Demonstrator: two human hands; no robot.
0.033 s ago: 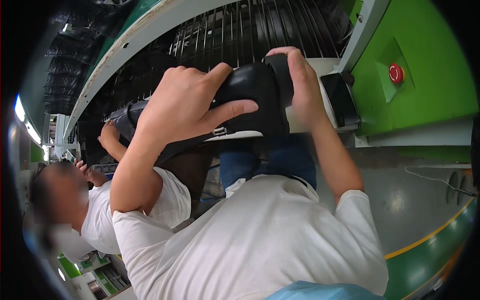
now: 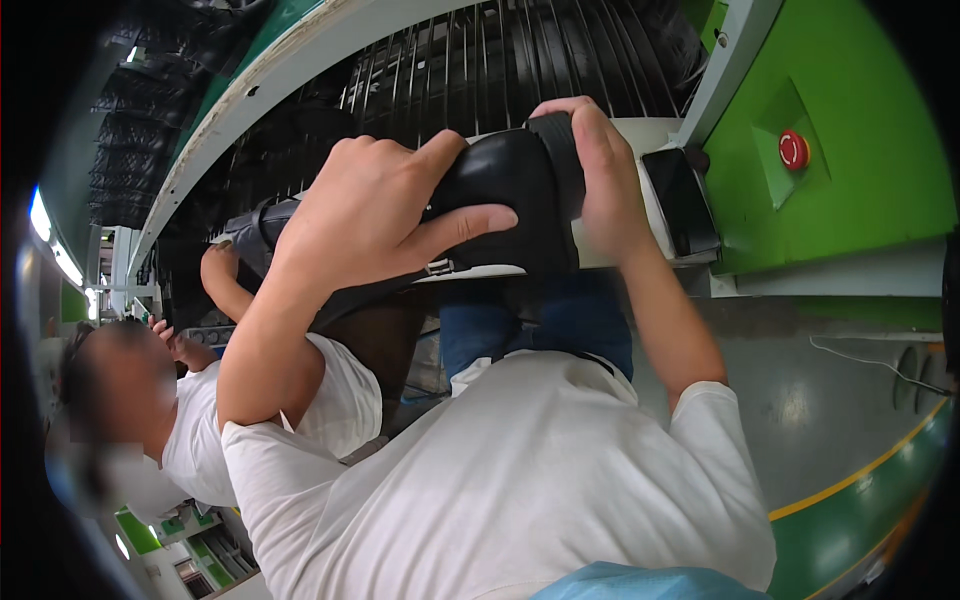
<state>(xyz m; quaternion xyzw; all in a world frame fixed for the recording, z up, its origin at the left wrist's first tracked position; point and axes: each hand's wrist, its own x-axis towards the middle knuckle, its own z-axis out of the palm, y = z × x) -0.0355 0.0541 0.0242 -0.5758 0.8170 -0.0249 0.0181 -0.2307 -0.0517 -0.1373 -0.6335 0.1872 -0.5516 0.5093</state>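
Two bare hands clasp a glossy black shoe above the white worktop edge.

The black shoe is shiny, rounded, with a small metal buckle low on its side; it sits at the conveyor's white worktop. The left hand wraps over it, its grip pressed around the upper; the right hand grips a black strap at its end. Behind runs a black slatted conveyor belt. A dark phone lies just beside the right hand, a red button on the green panel beyond. A co-worker in white stands at left.
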